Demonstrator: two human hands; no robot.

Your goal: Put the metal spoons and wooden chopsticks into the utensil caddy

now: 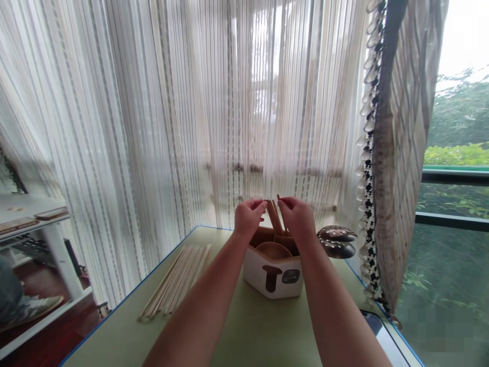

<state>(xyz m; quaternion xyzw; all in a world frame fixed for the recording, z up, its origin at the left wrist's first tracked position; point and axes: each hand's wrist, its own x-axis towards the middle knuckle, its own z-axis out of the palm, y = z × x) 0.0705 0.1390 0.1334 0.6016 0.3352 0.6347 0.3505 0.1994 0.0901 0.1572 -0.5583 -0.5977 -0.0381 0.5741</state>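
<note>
**Brown sticks upright btwn both hands, tops tipped L**

Just R of L hand (247, 218) and just L of R hand (300, 216), over far side of box: slim brown wooden sticks (275, 219), long axis near upright, tops leaning L, lower ends down inside white angular box (254, 267). About equally near to both hands, at fingertip height up top. In R hand, a close pinch, thumb to fingers, on single thin brown stick (278, 197), tip poking up above fingers. In L hand, fingers curled in, thumb close to index, right at tops of leftmost sticks; can't tell if gripping any or only touching.

Looks: sticks straight, plain, mid-brown, close together, w/ slight fan at top. Box w/ brown rim & inner divider, dark brown mushroom-like shape plus dark grey oval label on front. In near part of box: round brown bowl (273, 250). Well L, flat on pale green tabletop (263, 334): loose row of pale wooden sticks (170, 280), near ends angled L. R of box, past R forearm: dark rounded objects w/ pale spots (338, 250).
</note>
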